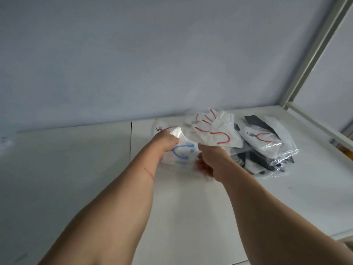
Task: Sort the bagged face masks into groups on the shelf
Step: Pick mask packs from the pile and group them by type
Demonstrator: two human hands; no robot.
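forearms: both bare, nearest the camera, reaching forward over the shelf (76, 169) and converging toward the mask pile.
left hand (165, 139): fingers curled round the top edge of the blue-loop bagged mask (182, 152), gripping it; knuckles up.
right hand (211, 159): at the right edge of the same bag, fingers curled under and mostly hidden; looks like it grips the bag, exact contact hard to tell.
hands: close together, one on each side of the blue-loop bag, not touching each other.
blue-loop bagged mask: white mask with blue ear loops in clear plastic, between the two hands, at or just above the shelf surface; image blurred there.
red-loop bagged masks (212, 129): several white masks with red loops, piled just behind the hands, overlapping each other.
single red-loop bag (265, 138): lies on top of the right-hand heap, tilted.
black bagged masks (261, 159): dark masks in clear bags under and around that bag, right of the right hand.
shelf: white panels, seam running left of the left wrist.
wall (152, 54): plain pale blue-grey behind.
shelf frame post (313, 52): pale metal, slanted at upper right.
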